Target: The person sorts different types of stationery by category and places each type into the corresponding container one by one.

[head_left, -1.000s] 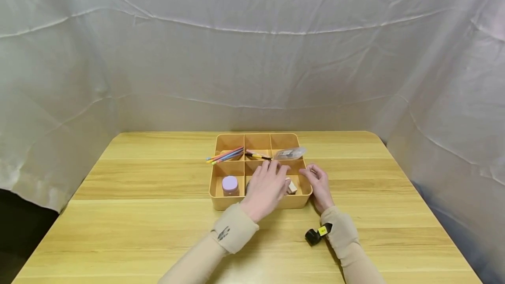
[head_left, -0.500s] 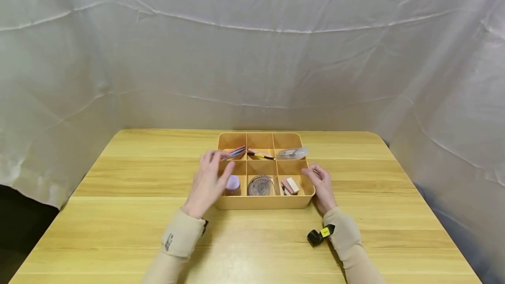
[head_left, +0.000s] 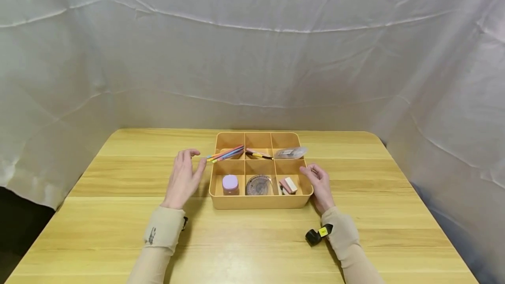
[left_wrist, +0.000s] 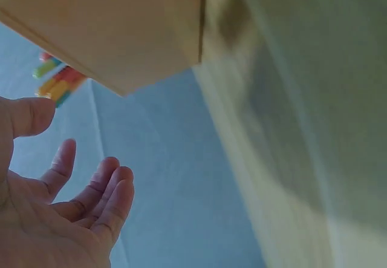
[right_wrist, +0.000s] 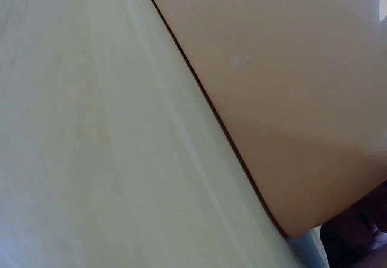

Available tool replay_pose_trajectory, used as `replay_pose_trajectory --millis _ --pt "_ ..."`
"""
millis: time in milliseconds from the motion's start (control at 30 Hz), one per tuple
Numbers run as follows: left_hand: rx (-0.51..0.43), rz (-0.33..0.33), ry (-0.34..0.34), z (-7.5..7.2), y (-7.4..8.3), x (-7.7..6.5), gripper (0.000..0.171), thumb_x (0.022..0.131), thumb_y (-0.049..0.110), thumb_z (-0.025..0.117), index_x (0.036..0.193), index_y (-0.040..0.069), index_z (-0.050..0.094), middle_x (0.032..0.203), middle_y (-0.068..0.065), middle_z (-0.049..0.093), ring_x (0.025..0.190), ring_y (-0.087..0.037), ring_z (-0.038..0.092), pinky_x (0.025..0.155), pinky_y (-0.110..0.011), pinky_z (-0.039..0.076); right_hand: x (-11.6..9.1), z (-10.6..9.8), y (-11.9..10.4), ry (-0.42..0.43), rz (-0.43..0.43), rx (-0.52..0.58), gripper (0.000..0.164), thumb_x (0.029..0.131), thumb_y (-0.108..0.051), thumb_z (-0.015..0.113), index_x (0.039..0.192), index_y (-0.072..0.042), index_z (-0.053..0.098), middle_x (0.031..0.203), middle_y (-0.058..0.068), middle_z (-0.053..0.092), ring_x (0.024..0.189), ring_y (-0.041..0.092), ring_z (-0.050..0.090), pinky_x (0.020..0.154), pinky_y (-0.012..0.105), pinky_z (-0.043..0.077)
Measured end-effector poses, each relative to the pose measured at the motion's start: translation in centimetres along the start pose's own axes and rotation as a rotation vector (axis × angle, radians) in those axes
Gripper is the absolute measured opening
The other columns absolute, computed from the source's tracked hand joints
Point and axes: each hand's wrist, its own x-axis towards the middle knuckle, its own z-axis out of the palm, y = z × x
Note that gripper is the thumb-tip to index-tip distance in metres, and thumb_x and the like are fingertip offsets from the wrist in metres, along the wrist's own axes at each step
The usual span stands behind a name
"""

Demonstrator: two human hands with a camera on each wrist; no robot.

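A tan six-compartment organizer box (head_left: 260, 203) stands on the table. My right hand (head_left: 321, 189) grips its right wall, thumb over the rim; the right wrist view shows mostly the box's wall (right_wrist: 284, 98). To the left of the box, my left hand (head_left: 183, 179) is in the air with fingers spread and nothing in them. Nearest to it, colored pens (head_left: 226, 154) jut over the left rim from the back-left compartment. In the left wrist view, their tips (left_wrist: 60, 86) show beyond my thumb.
A lilac-lidded jar (head_left: 230, 184), a clear round case (head_left: 259, 185) and eraser-like blocks (head_left: 290, 185) fill the front compartments. Behind lie a black-and-yellow pen (head_left: 259, 155) and a clear plastic packet (head_left: 291, 152). A grey curtain (head_left: 252, 69) hangs behind the wooden table (head_left: 252, 249).
My left hand has moved from over the front middle and right compartments, across the jar, to outside the box on the left. The right hand stays at the right wall.
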Motion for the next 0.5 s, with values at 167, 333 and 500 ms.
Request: replay_pose_trajectory --millis 167,333,500 --pt "0.012 -0.017 -0.024 0.2 -0.9 0.0 0.047 0.1 0.03 0.049 0.129 -0.007 0.043 0.126 -0.028 0.047 0.116 -0.04 0.042 0.095 -0.058 0.042 0.1 -0.2 0.0 -0.004 -0.012 -0.014 0.021 0.09 -0.015 0.066 0.076 -0.012 0.052 0.064 -0.006 0.053 0.071 0.014 0.051 0.062 0.022 0.048" --pt "0.043 -0.024 -0.054 0.2 -1.8 0.1 0.053 0.1 0.031 0.048 0.135 -0.007 0.039 0.133 -0.031 0.043 0.122 -0.043 0.039 0.1 -0.06 0.037 0.3 -0.8 -0.2 -0.005 -0.065 -0.095 0.021 0.091 -0.022 0.065 0.081 -0.005 0.057 0.071 -0.005 0.061 0.075 0.014 0.056 0.066 0.023 0.05" --pt "0.11 -0.026 -0.066 0.0 -2.7 0.1 0.06 0.099 0.036 0.05 0.142 -0.003 0.036 0.138 -0.032 0.039 0.123 -0.046 0.037 0.101 -0.062 0.034 0.8 -2.0 -0.5 0.054 -0.12 -0.164 0.034 0.094 -0.022 0.062 0.092 0.011 0.056 0.068 -0.003 0.057 0.061 0.009 0.05 0.051 0.016 0.044"
